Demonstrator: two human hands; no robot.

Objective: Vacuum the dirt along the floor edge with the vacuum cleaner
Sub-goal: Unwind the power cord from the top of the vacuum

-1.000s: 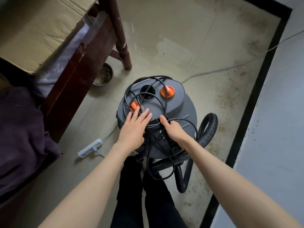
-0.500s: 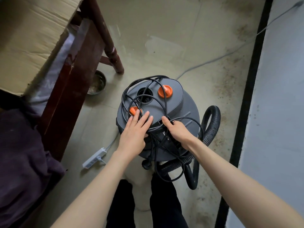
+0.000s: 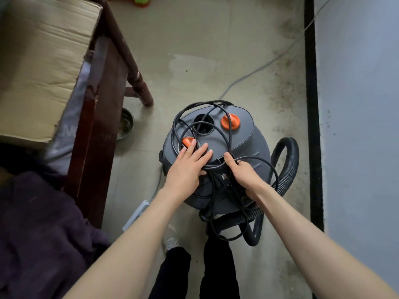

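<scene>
Ideally, left hand (image 3: 187, 167), fingers spread flat, steadies the vacuum cleaner (image 3: 235, 145) while right hand (image 3: 241, 171), fingers curled round the black cord (image 3: 228, 134), lifts loops off singly.

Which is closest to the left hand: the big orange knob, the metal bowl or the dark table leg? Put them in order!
Counting out from the left hand, as seen by the head camera:
1. Big orange knob, on the vacuum's lid, just beyond the fingertips.
2. Metal bowl, on the floor to the left, under the table.
3. Table leg, farther back on the left.
</scene>
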